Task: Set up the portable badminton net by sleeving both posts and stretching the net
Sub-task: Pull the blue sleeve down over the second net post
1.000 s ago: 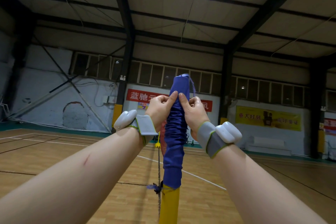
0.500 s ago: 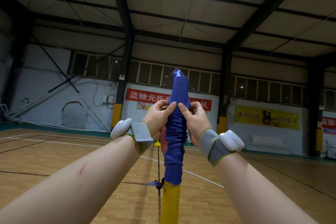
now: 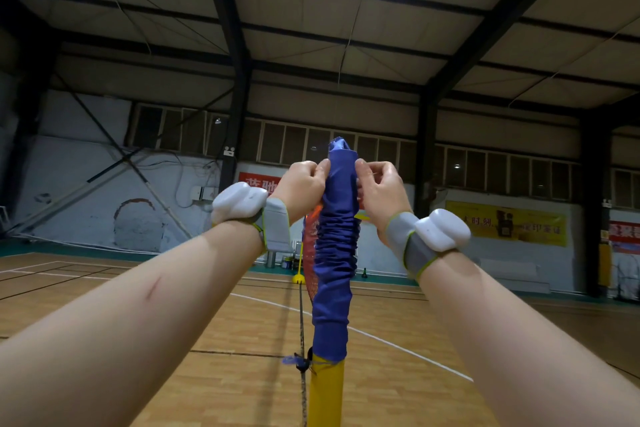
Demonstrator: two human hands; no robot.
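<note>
L hand (image 3: pixel 304 185) & R hand (image 3: pixel 379 184) pinch blue net sleeve (image 3: pixel 334 253) near top; below grip, fabric bunched on yellow post (image 3: pixel 325 392). Sleeving incomplete; stretching pending.

Bare forearms (image 3: pixel 131 329), each with a grey, lime-edged wrist strap (image 3: pixel 277 229) and rounded white pod (image 3: pixel 441 230).

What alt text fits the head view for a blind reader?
A left hand and a right hand pinch the bunched blue net sleeve near its top, on an upright yellow post, above a wooden court floor.
</note>
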